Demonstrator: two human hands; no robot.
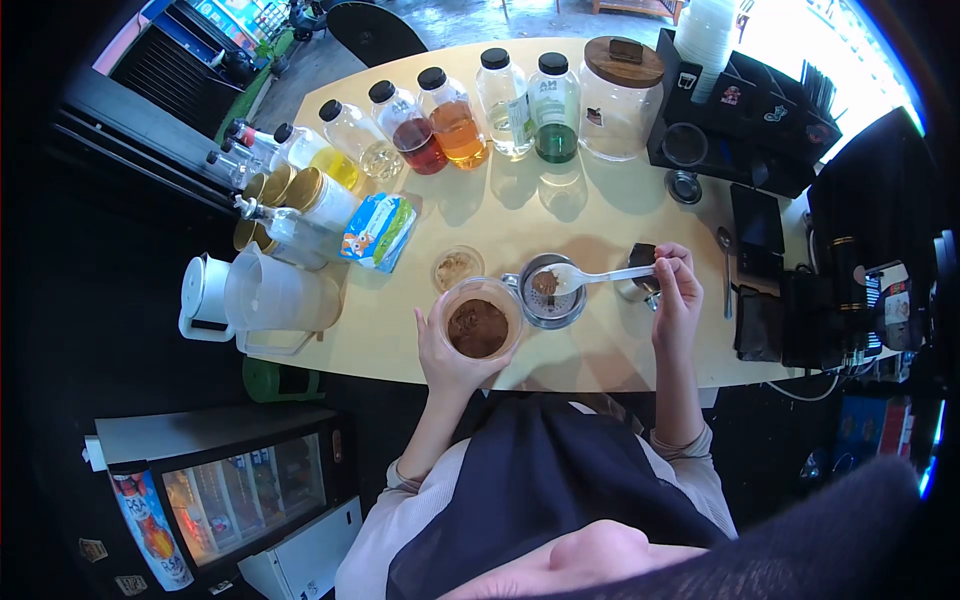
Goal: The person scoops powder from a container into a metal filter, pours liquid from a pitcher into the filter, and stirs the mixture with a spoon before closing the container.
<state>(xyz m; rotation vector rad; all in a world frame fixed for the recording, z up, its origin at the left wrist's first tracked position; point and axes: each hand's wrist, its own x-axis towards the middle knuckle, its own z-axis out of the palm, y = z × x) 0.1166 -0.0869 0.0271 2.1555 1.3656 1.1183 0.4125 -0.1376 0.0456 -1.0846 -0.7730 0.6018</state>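
My left hand [450, 362] is wrapped round a clear plastic tub [516, 322] with brown powder [478, 330] inside, held close to the table's front edge. To its right stands a metal cup [555, 320] with a side handle. Between its fingers my right hand [678, 295] pinches the handle of a white plastic spoon [615, 274]. The spoon's bowl carries some brown powder [546, 283] and is over the metal cup. A round clear lid [440, 262] with powder traces lies behind the tub. Near my right hand is a small metal jug [633, 290], partly hidden.
Several syrup bottles [458, 135] line the table's back, beside a wooden-lidded jar [612, 115]. On the left are a blue-green packet [378, 232] and a plastic pitcher [262, 295]. To the right lie a metal spoon [726, 265] and a black scale [758, 220].
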